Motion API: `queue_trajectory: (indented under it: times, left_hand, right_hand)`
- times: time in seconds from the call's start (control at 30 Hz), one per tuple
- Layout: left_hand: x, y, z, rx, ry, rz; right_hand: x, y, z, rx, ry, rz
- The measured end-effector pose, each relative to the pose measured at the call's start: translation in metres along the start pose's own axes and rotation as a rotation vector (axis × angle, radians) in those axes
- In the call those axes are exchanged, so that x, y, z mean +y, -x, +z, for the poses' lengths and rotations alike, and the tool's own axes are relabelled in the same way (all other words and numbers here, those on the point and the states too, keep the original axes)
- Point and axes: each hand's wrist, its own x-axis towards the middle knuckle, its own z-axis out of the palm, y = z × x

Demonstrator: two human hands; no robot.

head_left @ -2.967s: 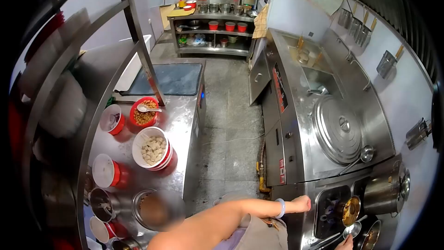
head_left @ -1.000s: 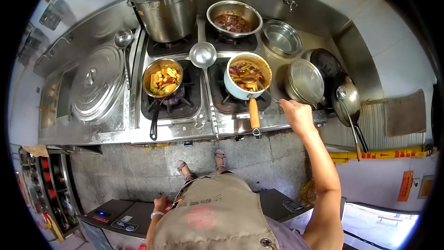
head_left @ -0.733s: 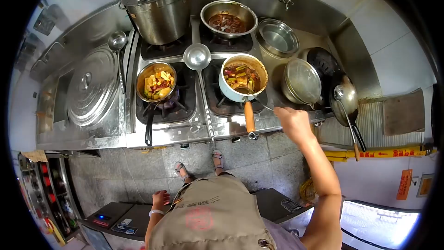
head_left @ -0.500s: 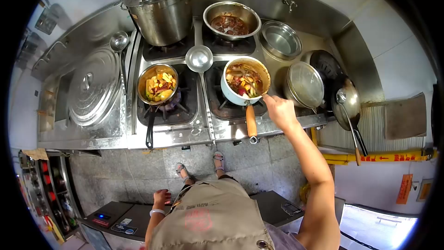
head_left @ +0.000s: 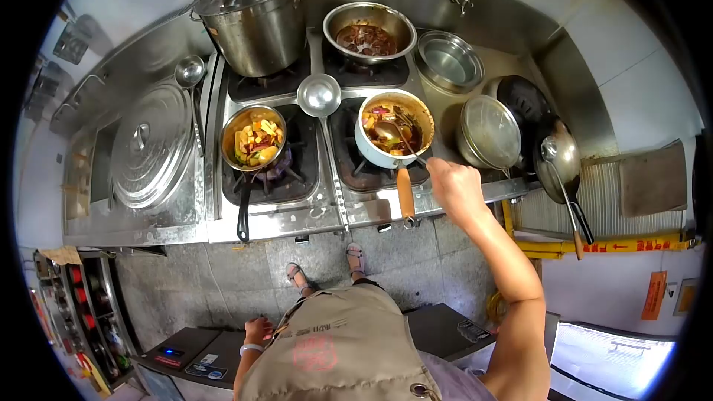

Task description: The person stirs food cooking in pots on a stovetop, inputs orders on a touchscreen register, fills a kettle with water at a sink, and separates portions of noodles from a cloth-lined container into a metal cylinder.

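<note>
Cooking station seen from above, with two pots on the near burners. The right hand [head_left: 454, 186] is closed in a pinch around the handle of a metal spoon [head_left: 387, 130], just to the near right of a light-blue saucepan [head_left: 373, 150]. The spoon slants over the saucepan's rim, its bowl among the food [head_left: 384, 147] inside. The saucepan sits on the right near burner, its wooden handle [head_left: 405, 193] pointing toward the near edge of the steel surface [head_left: 304, 217]. The left hand [head_left: 258, 330] hangs low beside the apron [head_left: 334, 345], well apart from the burners; whether its fingers are spread or pressed together cannot be told at this size.

On the left near burner, a small metal pan [head_left: 227, 150] contains pieces of yellow and red food [head_left: 258, 139]; a bluish flame shows beneath it, and its black handle [head_left: 243, 212] extends nearward. A long ladle [head_left: 319, 95] lies between the two near burners, bowl at the far end. Behind stand a tall lidded stockpot [head_left: 260, 38], far left, and a metal basin [head_left: 347, 27] of dark brown contents, far right. To the right of the saucepan are a mesh-topped pot [head_left: 492, 132] and a wok [head_left: 568, 165].
</note>
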Motion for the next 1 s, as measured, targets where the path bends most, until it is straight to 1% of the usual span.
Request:
queue_trajectory:
  times: [0.07, 0.13, 0.2, 0.23, 0.27, 0.3, 0.33, 0.4, 0.47, 0.5, 0.57, 0.6, 0.67, 0.73, 0.8, 0.87, 0.9, 0.97, 1.0]
  left_hand:
    - [-0.004, -0.005, 0.001, 0.047, 0.123, -0.049]
    - [-0.001, -0.004, 0.002, 0.031, 0.139, -0.028]
    - [0.003, -0.003, 0.004, 0.018, 0.154, -0.008]
    - [0.003, -0.003, 0.004, 0.008, 0.160, 0.006]
    - [0.003, -0.004, 0.005, -0.002, 0.164, 0.018]
    - [0.001, -0.008, 0.006, -0.002, 0.165, 0.015]
    - [-0.003, -0.012, 0.007, 0.004, 0.157, 0.010]
    - [-0.002, -0.011, 0.010, 0.004, 0.145, 0.008]
    - [0.009, 0.002, 0.014, 0.036, 0.068, -0.023]
    - [0.002, -0.009, 0.012, 0.033, 0.067, -0.021]
    - [-0.012, -0.029, 0.009, -0.002, -0.033, -0.009]
    - [-0.011, -0.028, 0.010, -0.013, -0.065, -0.005]
    - [-0.009, -0.027, 0.010, -0.002, 0.158, -0.057]
    - [-0.007, -0.026, 0.013, -0.014, 0.156, -0.070]
    - [-0.004, -0.026, 0.014, -0.033, 0.152, -0.085]
    - [0.000, -0.027, 0.015, -0.050, 0.159, -0.096]
    - [0.002, -0.028, 0.015, -0.048, 0.166, -0.093]
    - [0.001, -0.028, 0.017, -0.052, 0.226, -0.024]
    - [0.001, -0.026, 0.019, -0.052, 0.226, -0.028]
  right_hand:
    - [0.004, -0.014, 0.013, 0.094, 0.089, -0.058]
    - [0.018, -0.027, 0.038, 0.123, 0.141, -0.102]
    - [0.026, -0.031, 0.054, 0.095, 0.177, -0.178]
    - [0.026, -0.029, 0.055, 0.096, 0.175, -0.180]
    - [0.027, -0.023, 0.053, 0.050, 0.169, -0.270]
    - [0.028, -0.018, 0.048, 0.003, 0.163, -0.359]
    - [0.029, -0.013, 0.039, -0.004, 0.162, -0.357]
    - [0.030, -0.005, 0.009, -0.090, 0.198, -0.426]
    - [0.031, 0.004, -0.012, -0.091, 0.188, -0.398]
    - [0.034, 0.009, -0.020, -0.070, 0.181, -0.351]
    - [0.034, 0.017, -0.037, -0.025, 0.182, -0.267]
    - [0.031, 0.021, -0.045, -0.040, 0.226, -0.212]
    - [0.024, 0.024, -0.053, -0.050, 0.187, -0.160]
    - [0.030, 0.025, -0.036, -0.072, 0.126, -0.180]
    - [0.035, 0.018, -0.010, -0.101, 0.164, -0.171]
    - [0.039, 0.013, 0.010, -0.001, 0.166, -0.158]
    - [0.035, 0.012, 0.011, 0.002, 0.165, -0.165]
    - [0.025, 0.015, 0.013, 0.064, 0.195, -0.074]
    - [0.020, 0.018, 0.015, 0.060, 0.195, -0.075]
